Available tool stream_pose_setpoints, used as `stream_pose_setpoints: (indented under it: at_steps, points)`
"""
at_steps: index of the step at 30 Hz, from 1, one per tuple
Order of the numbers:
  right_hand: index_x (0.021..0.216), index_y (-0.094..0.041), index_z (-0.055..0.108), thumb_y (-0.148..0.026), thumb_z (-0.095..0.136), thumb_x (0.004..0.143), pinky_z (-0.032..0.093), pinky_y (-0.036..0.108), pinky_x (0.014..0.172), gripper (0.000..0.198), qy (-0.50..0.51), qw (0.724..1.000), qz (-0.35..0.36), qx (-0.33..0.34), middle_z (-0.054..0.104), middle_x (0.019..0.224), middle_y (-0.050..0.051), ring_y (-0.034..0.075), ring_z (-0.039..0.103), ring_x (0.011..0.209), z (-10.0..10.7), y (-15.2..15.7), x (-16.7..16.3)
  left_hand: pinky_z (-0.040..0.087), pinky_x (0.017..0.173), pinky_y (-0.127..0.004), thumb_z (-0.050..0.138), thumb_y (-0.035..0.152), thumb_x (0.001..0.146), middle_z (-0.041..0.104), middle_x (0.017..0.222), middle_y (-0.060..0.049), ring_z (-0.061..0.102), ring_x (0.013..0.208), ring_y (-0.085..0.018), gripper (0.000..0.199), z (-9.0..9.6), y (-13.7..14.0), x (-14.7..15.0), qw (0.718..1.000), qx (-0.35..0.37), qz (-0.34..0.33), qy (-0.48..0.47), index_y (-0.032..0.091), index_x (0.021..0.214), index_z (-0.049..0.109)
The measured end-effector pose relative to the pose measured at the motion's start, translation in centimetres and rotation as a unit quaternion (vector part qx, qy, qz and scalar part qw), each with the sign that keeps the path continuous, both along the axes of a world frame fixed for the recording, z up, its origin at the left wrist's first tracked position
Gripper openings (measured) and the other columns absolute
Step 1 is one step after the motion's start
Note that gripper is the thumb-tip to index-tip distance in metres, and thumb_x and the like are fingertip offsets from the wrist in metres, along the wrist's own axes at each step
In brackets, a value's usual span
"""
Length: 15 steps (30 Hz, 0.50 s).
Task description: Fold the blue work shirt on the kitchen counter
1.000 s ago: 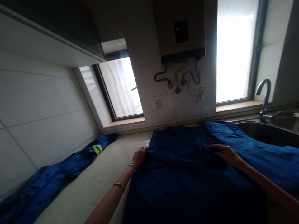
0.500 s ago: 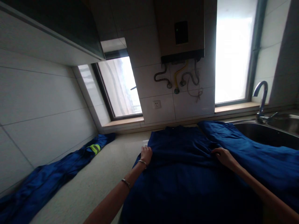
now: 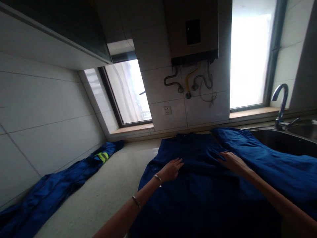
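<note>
A dark blue garment (image 3: 193,188) lies spread over the counter in front of me, its collar end toward the wall. My left hand (image 3: 171,169) rests on its upper left part, fingers stretched out toward the right. On the other side, my right hand (image 3: 231,161) is over the garment's right edge with its fingers apart, next to a second piece of blue cloth (image 3: 257,148). Whether that cloth belongs to the same garment I cannot tell. Neither hand grips anything. The garment's near end is lost in shadow.
Blue clothing (image 3: 64,180) with a yellow-green band lies along the left wall on the pale counter (image 3: 99,191). At the right are a sink (image 3: 269,140) and a chrome faucet (image 3: 281,105). A water heater (image 3: 193,29) with pipes hangs above; a cabinet (image 3: 56,36) overhangs the left.
My left hand has let go of the garment's left edge and moved right onto the cloth. My right hand has opened from its pinch and shifted slightly left.
</note>
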State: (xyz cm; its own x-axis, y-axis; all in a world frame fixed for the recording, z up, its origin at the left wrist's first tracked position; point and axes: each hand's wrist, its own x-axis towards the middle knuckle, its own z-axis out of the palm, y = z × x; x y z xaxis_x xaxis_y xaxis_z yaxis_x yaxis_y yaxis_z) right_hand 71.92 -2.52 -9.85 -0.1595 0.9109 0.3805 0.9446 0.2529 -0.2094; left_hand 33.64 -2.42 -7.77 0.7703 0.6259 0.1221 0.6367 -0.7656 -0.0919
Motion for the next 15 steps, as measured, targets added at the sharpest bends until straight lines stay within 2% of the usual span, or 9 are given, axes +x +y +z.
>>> stream_pose_setpoints:
  at_steps: [3, 6, 10, 15]
  points:
    - [0.108, -0.017, 0.063, -0.044, 0.041, 0.087, 0.044, 0.031, 0.081, 0.041, 0.016, 0.998, 0.003, -0.056, 0.065, 0.101, 0.012, 0.024, 0.060, 0.094, -0.4, 2.5, 0.5, 0.028, 0.108, -0.038, 0.042, 0.027, 0.088, 0.034, 0.144, -0.010, 0.028, 0.134, -0.022, 0.048, -0.4, -1.1, 2.5, 0.998, 0.012, -0.036, -0.041, 0.017, 0.136, 0.037]
    - [0.098, -0.016, 0.065, -0.035, 0.044, 0.086, 0.043, 0.028, 0.080, 0.031, 0.017, 0.996, 0.041, -0.075, 0.064, 0.097, 0.011, 0.022, 0.060, 0.091, -1.6, 4.1, 1.8, 0.029, 0.106, -0.041, 0.036, 0.039, 0.092, 0.035, 0.144, -0.010, 0.028, 0.134, -0.024, 0.050, -1.3, -2.0, 3.5, 0.998, -0.006, -0.035, -0.047, 0.019, 0.137, 0.036]
    - [0.096, -0.017, 0.065, -0.029, 0.044, 0.085, 0.043, 0.027, 0.083, 0.027, 0.020, 0.996, 0.059, -0.059, 0.063, 0.097, 0.009, 0.020, 0.059, 0.093, -2.5, 4.6, 2.8, 0.029, 0.105, -0.043, 0.031, 0.044, 0.093, 0.029, 0.147, -0.009, 0.026, 0.134, -0.026, 0.053, -1.7, -2.5, 3.1, 0.998, -0.043, -0.030, -0.044, 0.023, 0.141, 0.028]
    - [0.109, -0.017, 0.062, -0.033, 0.040, 0.089, 0.046, 0.035, 0.083, 0.034, -0.027, 0.999, 0.018, -0.006, 0.062, 0.105, 0.012, 0.024, 0.058, 0.098, -1.3, 3.2, 0.7, 0.026, 0.105, -0.046, 0.033, 0.045, 0.092, 0.026, 0.148, -0.009, 0.024, 0.135, -0.028, 0.054, -0.9, -3.3, 2.9, 0.997, -0.066, -0.017, -0.026, 0.023, 0.141, 0.028]
